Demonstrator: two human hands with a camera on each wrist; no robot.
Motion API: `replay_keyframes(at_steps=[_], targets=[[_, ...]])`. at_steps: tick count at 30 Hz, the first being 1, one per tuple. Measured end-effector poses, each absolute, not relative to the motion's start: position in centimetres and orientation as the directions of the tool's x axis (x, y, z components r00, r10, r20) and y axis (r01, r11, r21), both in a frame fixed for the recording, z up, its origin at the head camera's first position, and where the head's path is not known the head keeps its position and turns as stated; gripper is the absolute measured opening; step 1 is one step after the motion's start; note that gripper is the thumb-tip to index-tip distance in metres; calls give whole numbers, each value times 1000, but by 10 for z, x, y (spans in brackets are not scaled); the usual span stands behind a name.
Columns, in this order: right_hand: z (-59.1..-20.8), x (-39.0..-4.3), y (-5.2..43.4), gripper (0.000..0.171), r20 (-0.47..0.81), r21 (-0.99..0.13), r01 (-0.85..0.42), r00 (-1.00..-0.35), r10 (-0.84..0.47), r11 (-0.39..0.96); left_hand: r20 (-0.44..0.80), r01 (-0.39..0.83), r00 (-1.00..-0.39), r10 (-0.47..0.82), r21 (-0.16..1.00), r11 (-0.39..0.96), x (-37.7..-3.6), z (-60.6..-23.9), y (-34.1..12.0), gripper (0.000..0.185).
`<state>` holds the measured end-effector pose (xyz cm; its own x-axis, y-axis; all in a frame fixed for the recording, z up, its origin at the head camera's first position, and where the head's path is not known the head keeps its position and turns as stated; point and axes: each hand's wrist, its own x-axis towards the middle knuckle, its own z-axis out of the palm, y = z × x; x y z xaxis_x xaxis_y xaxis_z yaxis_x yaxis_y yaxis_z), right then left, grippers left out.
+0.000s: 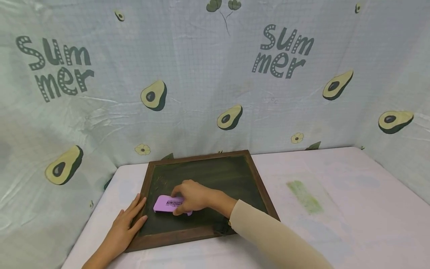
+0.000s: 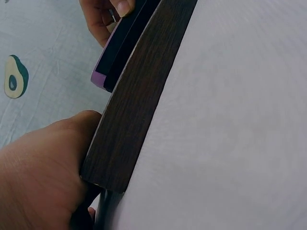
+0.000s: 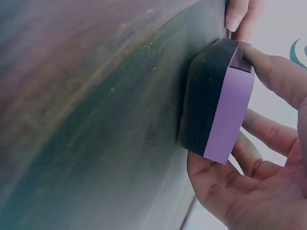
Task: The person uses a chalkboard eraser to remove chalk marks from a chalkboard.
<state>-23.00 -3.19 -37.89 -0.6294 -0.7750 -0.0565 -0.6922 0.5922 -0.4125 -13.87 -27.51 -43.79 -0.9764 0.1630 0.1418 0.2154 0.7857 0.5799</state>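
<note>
A chalkboard [image 1: 208,175] in a dark brown wooden frame lies on the table. My right hand [image 1: 196,196] grips a purple chalkboard eraser [image 1: 162,203] by its sides, over the board's left half. In the right wrist view the eraser's black felt [image 3: 206,96] faces the board's surface, seemingly touching it; thumb and fingers hold its purple back [image 3: 230,115]. My left hand [image 1: 122,231] rests on the frame's left side with its fingers extended over the edge. The left wrist view shows that hand [image 2: 43,167] beside a corner of the wooden frame [image 2: 134,105].
Under the board is a pale pinkish cloth [image 1: 336,183], with a green smudge [image 1: 305,197] to the board's right. Behind the table hangs a light sheet [image 1: 195,74] printed with avocados and lettering. Faint chalky streaks show on the board.
</note>
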Motion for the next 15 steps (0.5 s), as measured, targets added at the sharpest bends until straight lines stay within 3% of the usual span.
replay_keyframes(at_steps=[9,15], targets=[[-369,-223,-4,49,-11,-455,-622,-712,-702,637,166,243,-970,180,589,771,-139,-439,-276,62],[-356,-225,46,47,75,-473,-615,-741,-667,630,95,193,-981,171,601,776,-140,-438,-275,67]])
